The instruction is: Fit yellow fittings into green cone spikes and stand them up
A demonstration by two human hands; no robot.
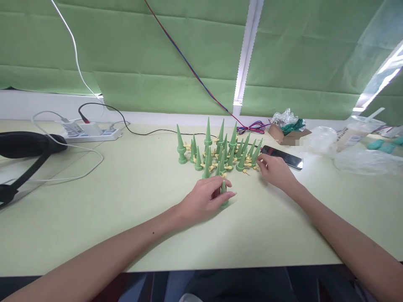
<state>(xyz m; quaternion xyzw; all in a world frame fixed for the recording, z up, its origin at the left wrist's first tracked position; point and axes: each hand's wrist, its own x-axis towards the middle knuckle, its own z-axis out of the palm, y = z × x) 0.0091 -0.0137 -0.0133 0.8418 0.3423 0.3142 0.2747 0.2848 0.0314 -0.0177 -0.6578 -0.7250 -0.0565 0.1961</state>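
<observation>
My left hand (pixel 209 195) is curled around a small green spire-shaped piece (pixel 223 188) that stands upright on the table at the front of a group. Its thumb and fingers are on either side of the piece. My right hand (pixel 275 170) is at the group's right edge, thumb and fingertips pinched together; what they hold, if anything, is too small to make out. Between the hands and behind them stand several more green spires (pixel 181 147), some stacked on ringed bases. Small yellow pieces (pixel 246 172) lie scattered among them.
A black phone (pixel 282 157) lies just behind my right hand. Further right are a cardboard box (pixel 288 136), plastic bags (pixel 362 161) and a drink cup (pixel 355 133). On the left are a power strip (pixel 94 133) with cables and a black headset-like object (pixel 31 147).
</observation>
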